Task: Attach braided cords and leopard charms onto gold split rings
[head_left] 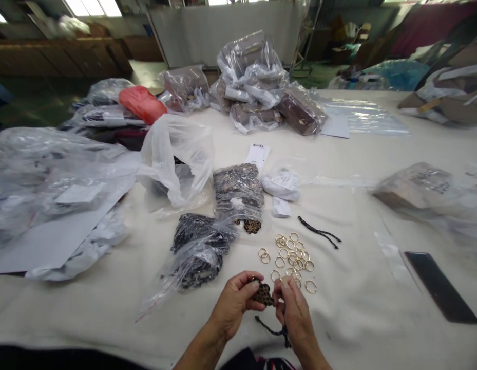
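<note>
A small leopard-print piece [263, 294] with a scalloped dark edge is pinched between the thumb and fingers of my left hand [235, 300]. My right hand [294, 308] is closed, its fingertips pinched together at the right edge of that piece. Below it hangs a black cord [274, 331] that runs up into the right fingers; its upper end is hidden. Just beyond my hands several gold rings [296, 257] lie loose on the white table cover. Another black knotted cord [319, 232] rests to their upper right.
A clear bag of leopard-print pieces [238, 187] and a bag of black cords [197, 241] lie ahead to the left. An open white plastic bag [176, 159] stands behind them. A dark flat phone-like slab [440, 288] lies right. Wrapped bags [257, 82] are piled at the back.
</note>
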Motion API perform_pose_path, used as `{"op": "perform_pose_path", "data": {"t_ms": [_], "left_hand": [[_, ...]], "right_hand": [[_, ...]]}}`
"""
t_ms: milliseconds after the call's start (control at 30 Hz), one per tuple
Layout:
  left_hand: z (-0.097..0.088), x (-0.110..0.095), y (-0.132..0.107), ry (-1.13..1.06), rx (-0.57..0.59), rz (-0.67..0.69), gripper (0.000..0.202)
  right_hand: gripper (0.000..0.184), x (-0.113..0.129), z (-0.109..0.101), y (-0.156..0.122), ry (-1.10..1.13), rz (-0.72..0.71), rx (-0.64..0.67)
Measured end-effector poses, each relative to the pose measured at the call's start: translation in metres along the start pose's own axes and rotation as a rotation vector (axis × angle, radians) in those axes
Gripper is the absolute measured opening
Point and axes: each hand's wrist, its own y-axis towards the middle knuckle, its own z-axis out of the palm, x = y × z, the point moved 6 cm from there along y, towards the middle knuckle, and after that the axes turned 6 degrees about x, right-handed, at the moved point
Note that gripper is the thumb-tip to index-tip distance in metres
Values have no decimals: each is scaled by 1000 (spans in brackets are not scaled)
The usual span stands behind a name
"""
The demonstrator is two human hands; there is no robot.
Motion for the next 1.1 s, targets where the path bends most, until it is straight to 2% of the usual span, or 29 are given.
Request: {"op": "perform_pose_path", "data": {"t_ms": [167,333,467,667,833,933,1100], "left_hand": [[-7,-2,-8,111,91,-119,38],[-8,3,-17,179,217,-173,32],[-6,2,-21,217,179,-224,28],[-3,-7,-21,295,68,-201,29],[-4,-8,-19,394,73,-180,26],[1,-13,-17,442,117,-128,23],[2,-13,-15,416,115,-136,24]], "right_hand": [[39,-21,6,-13,17,101,100],[37,-29,16,-25,58,140,280],[34,-26,16,-26,19,95,318],[27,-6,13,-22,-297,-108,346],[21,1,13,-20,-390,-162,362],[21,3,13,-20,-406,-189,356],[20,5,14,-20,-391,-187,344]]}}
